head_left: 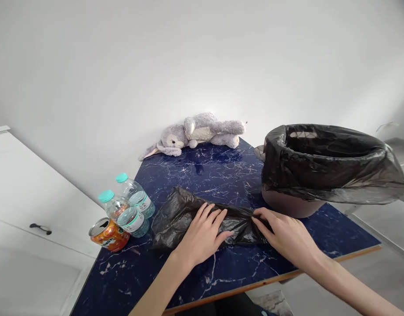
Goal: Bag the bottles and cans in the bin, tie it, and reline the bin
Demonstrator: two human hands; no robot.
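One black bag (176, 218) lies beneath the left hand (202, 235).

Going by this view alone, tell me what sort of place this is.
Probably a room in a home: a plush rabbit lies on the marble-patterned table, with a bag-lined trash bin at the right and a white cabinet at the left.

Bare hands (205, 232), slender forearms (165, 283), dark legwear (230, 306)

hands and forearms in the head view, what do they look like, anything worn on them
The left hand and right hand have slender fingers and no gloves. The left forearm and right forearm are slim, without visible sleeves, watches or bracelets.
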